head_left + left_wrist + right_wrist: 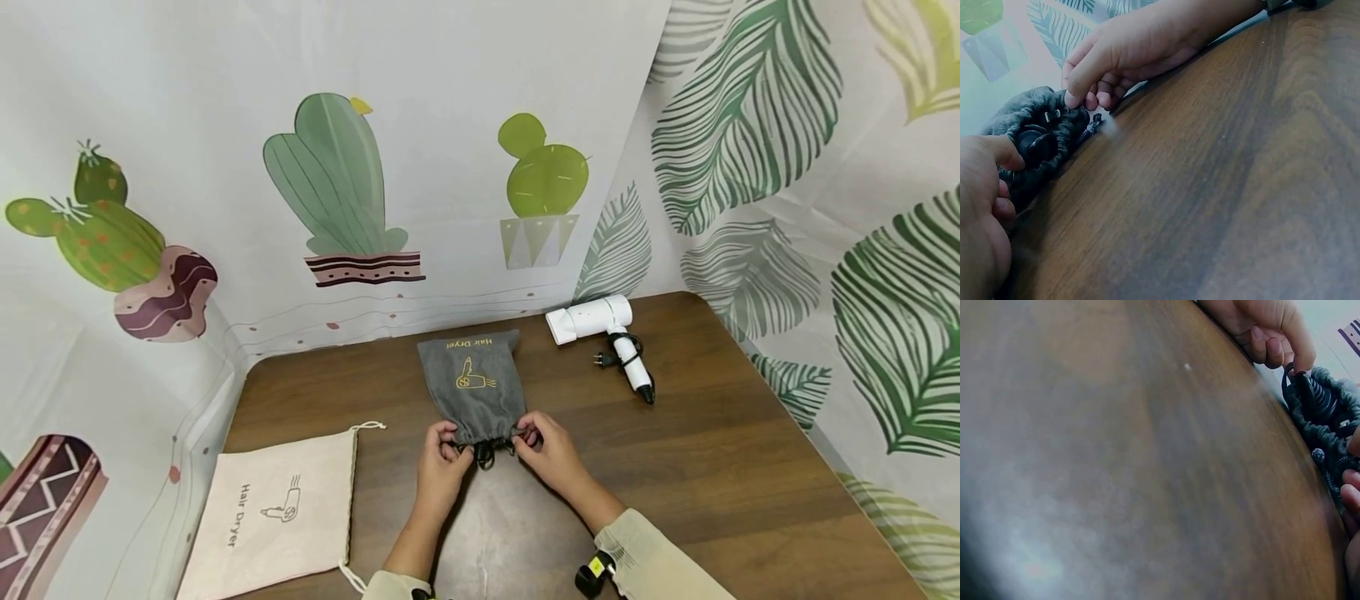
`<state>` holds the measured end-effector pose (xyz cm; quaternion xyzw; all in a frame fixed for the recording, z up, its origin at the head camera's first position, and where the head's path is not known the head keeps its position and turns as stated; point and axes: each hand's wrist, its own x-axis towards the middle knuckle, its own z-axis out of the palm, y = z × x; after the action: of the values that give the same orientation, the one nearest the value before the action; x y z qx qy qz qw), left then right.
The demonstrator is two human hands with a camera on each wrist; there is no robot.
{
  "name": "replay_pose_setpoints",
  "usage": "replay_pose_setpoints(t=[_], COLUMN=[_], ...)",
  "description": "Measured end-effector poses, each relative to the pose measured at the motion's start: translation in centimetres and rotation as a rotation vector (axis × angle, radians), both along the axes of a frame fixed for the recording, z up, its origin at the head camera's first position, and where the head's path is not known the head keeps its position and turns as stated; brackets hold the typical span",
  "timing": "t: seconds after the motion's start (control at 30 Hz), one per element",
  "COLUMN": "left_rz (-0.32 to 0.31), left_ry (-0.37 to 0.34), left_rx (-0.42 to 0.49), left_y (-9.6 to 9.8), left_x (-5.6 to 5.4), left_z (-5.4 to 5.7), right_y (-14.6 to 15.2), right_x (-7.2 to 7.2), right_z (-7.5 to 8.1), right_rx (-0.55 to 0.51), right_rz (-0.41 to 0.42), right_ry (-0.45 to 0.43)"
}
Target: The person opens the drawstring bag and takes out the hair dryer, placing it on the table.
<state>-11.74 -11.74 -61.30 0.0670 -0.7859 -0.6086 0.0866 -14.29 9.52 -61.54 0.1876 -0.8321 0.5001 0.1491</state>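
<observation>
A dark grey drawstring pouch (480,392) with yellow "Hair Dryer" lettering and a dryer drawing lies on the table, its gathered mouth facing me. My left hand (441,467) pinches the left side of that mouth between thumb and fingers. On the opposite side, my right hand (551,454) pinches the rim the same way. Between them the mouth gapes, and a black ribbed cord end (1319,400) shows inside, with a black cord loop (485,455) poking out. Metal plug prongs (1054,115) are also visible within. Whatever else fills the pouch is hidden by the cloth.
At the back right lies a white hair dryer (588,319), its black cord and plug wrapped about the handle. A cream drawstring bag (300,467) printed "Hair Dryer" lies flat on the left. Patterned cloth (450,167) hangs behind the brown wooden table (720,467).
</observation>
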Motion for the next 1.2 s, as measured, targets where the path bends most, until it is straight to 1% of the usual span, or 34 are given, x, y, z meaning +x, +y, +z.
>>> replay_pose_setpoints(t=[0.2,0.37,0.47,0.57,0.7,0.77,0.9,1.03,1.2], left_rz=[0.024,0.056,0.062,0.05,0.02,0.008,-0.002,-0.006,-0.006], left_ry=[-0.016,-0.037,-0.03,-0.014,0.014,0.024,0.037,0.05,0.058], left_rx=[-0.006,-0.033,-0.033,-0.031,-0.022,-0.015,-0.015,-0.022,-0.037], left_y=[0.42,0.76,0.82,0.72,0.45,0.33,0.19,0.22,0.29], left_x=[0.14,0.02,0.03,0.11,0.2,0.21,0.12,0.05,0.09], left_z=[0.1,0.1,0.23,0.3,0.26,0.17,-0.02,0.02,0.14], right_y=[0.1,0.06,0.06,0.05,-0.09,-0.18,-0.32,-0.45,-0.59], right_x=[0.1,0.1,0.08,0.06,0.09,0.11,0.09,0.0,-0.18], right_z=[-0.07,0.1,0.22,0.34,0.43,0.43,0.38,0.42,0.25], right_rx=[0.009,0.015,0.02,0.059,0.135,0.157,0.164,0.144,0.136], right_rz=[0.007,0.01,0.012,0.007,-0.011,-0.022,-0.04,-0.054,-0.068], right_ry=[-0.034,-0.036,-0.049,-0.058,-0.052,-0.048,-0.051,-0.043,0.025])
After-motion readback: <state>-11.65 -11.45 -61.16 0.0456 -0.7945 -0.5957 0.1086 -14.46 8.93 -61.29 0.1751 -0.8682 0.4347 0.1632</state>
